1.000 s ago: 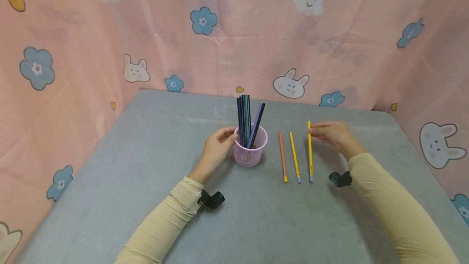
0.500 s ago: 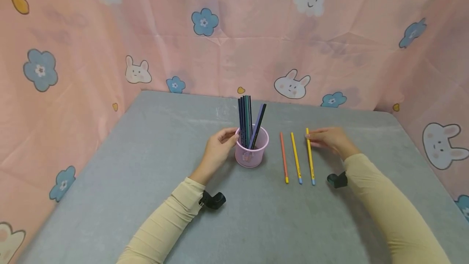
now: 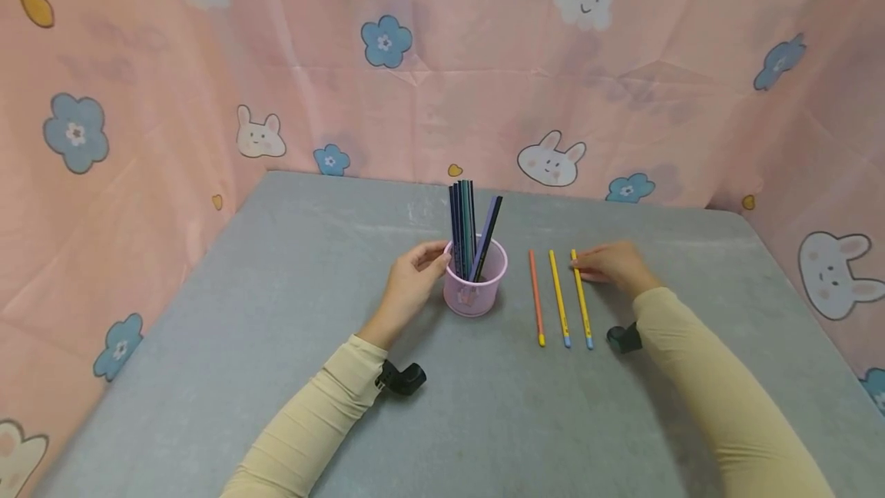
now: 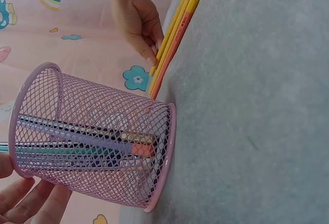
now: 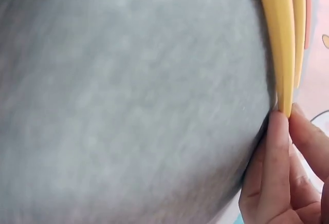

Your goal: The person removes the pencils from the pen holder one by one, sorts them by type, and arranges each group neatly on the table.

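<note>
A pink mesh pencil cup (image 3: 470,297) stands upright on the grey table, with several dark, green and purple pencils (image 3: 462,221) in it. My left hand (image 3: 409,283) holds the cup at the left of its rim; in the left wrist view the fingers (image 4: 31,201) lie against the mesh near the rim. To the cup's right, an orange pencil (image 3: 536,298) and a yellow pencil (image 3: 559,298) lie side by side. A second yellow pencil (image 3: 583,306) lies at the right of this row. My right hand (image 3: 614,266) pinches its far end between thumb and fingertip.
A pink cloth (image 3: 442,98) printed with rabbits, flowers and rainbows hangs behind the table (image 3: 332,252) and along both sides. A black wrist camera (image 3: 404,379) is at the left wrist, and another black camera (image 3: 624,338) is at the right.
My right hand has moved left and slightly nearer, swinging the far end of the right-hand yellow pencil closer to the other yellow one. My left hand and the cup stay put.
</note>
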Motion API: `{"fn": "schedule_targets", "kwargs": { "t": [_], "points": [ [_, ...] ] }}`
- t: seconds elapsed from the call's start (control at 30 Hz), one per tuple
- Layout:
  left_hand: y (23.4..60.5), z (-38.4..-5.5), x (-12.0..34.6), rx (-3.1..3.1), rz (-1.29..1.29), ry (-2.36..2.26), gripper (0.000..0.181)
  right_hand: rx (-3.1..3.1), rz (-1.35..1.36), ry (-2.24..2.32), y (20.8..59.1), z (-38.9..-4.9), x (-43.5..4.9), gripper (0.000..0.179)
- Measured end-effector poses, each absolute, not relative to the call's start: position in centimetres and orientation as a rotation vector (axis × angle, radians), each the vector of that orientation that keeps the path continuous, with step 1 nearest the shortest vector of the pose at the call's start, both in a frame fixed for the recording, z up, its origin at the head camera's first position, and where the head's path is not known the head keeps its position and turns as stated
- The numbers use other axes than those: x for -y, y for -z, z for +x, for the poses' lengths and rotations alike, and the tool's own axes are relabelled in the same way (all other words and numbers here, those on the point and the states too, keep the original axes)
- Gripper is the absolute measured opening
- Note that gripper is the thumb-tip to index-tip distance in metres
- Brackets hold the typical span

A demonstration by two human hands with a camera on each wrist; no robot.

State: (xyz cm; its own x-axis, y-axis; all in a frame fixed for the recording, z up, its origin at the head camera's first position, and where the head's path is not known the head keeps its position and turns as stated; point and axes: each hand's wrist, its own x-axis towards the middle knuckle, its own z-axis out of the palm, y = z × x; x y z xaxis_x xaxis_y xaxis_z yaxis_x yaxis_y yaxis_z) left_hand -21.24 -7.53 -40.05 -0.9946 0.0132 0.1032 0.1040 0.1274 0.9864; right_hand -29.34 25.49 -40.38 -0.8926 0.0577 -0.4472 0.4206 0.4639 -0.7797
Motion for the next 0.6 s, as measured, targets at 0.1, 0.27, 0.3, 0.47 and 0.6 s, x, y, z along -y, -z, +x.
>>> {"fn": "schedule_targets", "kwargs": {
  "t": [0.1,0.27,0.3,0.47,0.6],
  "points": [
    [40.0,-21.2,7.6,2.31,-0.109,2.028,0.029,-2.429,0.437,1.349,40.6,-29.6,-25.0,0.044],
    [40.0,-21.3,7.6,2.317,-0.101,2.027,0.029,-2.496,0.493,1.292,40.9,-29.6,-24.7,0.042],
    [40.1,-21.3,7.6,2.316,-0.102,2.027,0.029,-2.501,0.5,1.293,40.8,-29.6,-24.7,0.042],
    [40.2,-21.4,7.5,2.313,-0.109,2.027,0.029,-2.548,0.469,1.348,40.4,-28.9,-24.7,0.043],
    [40.2,-21.3,7.6,2.317,-0.103,2.022,0.029,-2.534,0.427,1.46,39.5,-28.2,-24.2,0.048]
  ]
}}
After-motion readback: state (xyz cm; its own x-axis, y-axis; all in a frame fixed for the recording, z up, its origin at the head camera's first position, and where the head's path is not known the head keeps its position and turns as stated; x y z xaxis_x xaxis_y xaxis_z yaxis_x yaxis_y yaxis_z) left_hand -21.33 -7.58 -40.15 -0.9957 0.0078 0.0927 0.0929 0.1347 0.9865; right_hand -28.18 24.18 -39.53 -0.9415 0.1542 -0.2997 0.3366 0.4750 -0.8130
